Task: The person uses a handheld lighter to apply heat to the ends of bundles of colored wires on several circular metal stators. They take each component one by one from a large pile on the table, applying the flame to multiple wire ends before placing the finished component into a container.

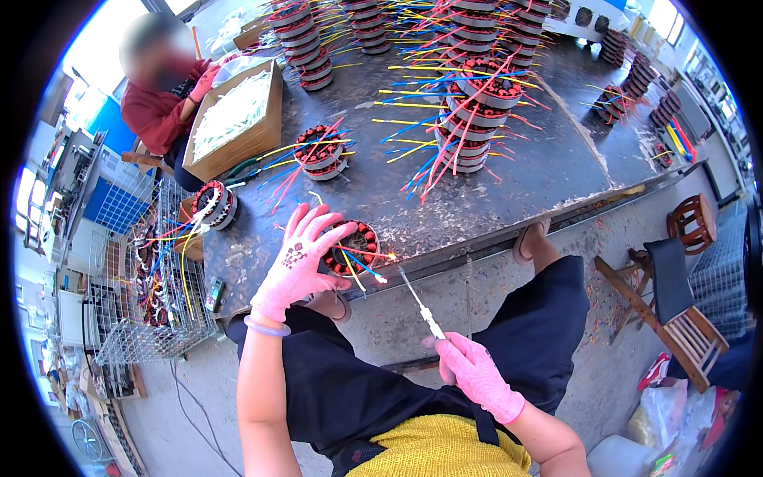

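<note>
My left hand (296,266), in a pink glove, curls its fingers and thumb around the left side of a motor stator (367,238) with red windings at the table's front edge. Red, blue and yellow wires stick out of it toward the right. Two wire ends (383,279) glow bright orange, with small flames. In my right hand (475,372), also gloved in pink, is a slim white-handled tool (430,319) with a thin metal shaft. Its tip points up at the glowing ends, a small gap away. The exact kind of tool is unclear.
Stacked stators (470,131) with loose wires stand on the dark table (413,215). Single stators (214,205) sit at the left, near a cardboard box (234,119) of white strips. Another person (163,103) sits behind it. A wire cage (143,294) and a wooden chair (668,306) flank me.
</note>
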The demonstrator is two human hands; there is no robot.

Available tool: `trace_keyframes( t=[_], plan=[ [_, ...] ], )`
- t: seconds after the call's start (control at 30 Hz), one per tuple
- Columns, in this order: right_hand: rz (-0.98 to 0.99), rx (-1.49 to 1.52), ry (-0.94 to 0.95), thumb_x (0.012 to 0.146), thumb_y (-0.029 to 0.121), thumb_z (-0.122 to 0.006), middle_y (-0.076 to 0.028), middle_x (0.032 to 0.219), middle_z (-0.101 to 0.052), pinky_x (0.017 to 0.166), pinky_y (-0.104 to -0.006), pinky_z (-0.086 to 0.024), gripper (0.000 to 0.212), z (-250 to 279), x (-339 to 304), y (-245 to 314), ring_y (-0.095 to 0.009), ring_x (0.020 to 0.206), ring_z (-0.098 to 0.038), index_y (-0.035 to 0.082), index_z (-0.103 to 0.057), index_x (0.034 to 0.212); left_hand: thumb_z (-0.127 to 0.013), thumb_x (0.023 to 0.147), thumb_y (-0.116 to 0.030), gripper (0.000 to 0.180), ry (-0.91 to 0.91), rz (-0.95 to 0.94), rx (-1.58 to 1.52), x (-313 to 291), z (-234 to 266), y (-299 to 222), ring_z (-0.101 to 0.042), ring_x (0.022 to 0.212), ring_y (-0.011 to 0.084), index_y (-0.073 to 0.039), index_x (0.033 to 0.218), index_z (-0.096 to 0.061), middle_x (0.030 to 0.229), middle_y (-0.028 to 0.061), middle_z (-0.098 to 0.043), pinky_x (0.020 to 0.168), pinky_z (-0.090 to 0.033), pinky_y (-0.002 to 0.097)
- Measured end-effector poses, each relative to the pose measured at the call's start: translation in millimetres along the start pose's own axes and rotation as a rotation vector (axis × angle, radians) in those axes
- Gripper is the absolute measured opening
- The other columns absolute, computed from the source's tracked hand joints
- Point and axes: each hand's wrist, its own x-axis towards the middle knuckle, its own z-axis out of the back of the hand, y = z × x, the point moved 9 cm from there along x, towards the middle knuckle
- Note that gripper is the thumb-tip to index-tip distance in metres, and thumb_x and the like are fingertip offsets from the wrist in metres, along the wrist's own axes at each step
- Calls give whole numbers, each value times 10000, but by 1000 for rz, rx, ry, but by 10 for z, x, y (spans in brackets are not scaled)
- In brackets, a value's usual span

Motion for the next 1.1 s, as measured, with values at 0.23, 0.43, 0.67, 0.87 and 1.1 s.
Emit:
trace_keyframes(
  t=[0.23, 0.43, 0.67, 0.87, 1.1],
  plan=[
    [25, -36, -9, 1049, 265, -488, 23, 641, -478, 574, -263, -404, 314, 17, -3, 39, -63, 588, -454, 27, -650, 1175, -908, 475, -225, 978, -2, -14, -13, 2, -11, 30, -381, 1419, 331, -134, 1382, -552, 1399, 76, -531, 1225, -213, 515],
    [42, -49, -3, 1051, 276, -485, 21, 641, -478, 577, -264, -405, 327, 15, -5, 63, -67, 595, -460, 22, -652, 1172, -906, 470, -218, 994, -3, -15, -9, -11, -13, 42, -375, 1430, 318, -134, 1393, -548, 1423, 71, -528, 1228, -209, 511],
    [39, 2, 7, 1051, 285, -486, 12, 641, -498, 582, -262, -413, 331, 11, 18, -17, -70, 595, -472, 25, -654, 1169, -897, 471, -233, 1009, 24, -9, -5, -9, -28, 65, -365, 1437, 321, -139, 1410, -539, 1442, 68, -519, 1232, -197, 514],
    [34, -83, 3, 1047, 271, -484, -12, 638, -510, 588, -270, -427, 319, 23, 4, 37, -79, 594, -503, 27, -651, 1167, -895, 478, -231, 1003, 27, 1, -20, -9, -22, 62, -354, 1444, 320, -137, 1411, -539, 1451, 63, -511, 1233, -197, 511],
    [11, 24, 16, 1047, 258, -486, -5, 641, -485, 586, -266, -414, 319, -12, 9, 26, -74, 600, -472, 9, -646, 1167, -892, 480, -219, 992, 29, 0, -18, -7, -32, 72, -356, 1443, 321, -133, 1405, -544, 1454, 63, -510, 1231, -200, 511]
  ],
)
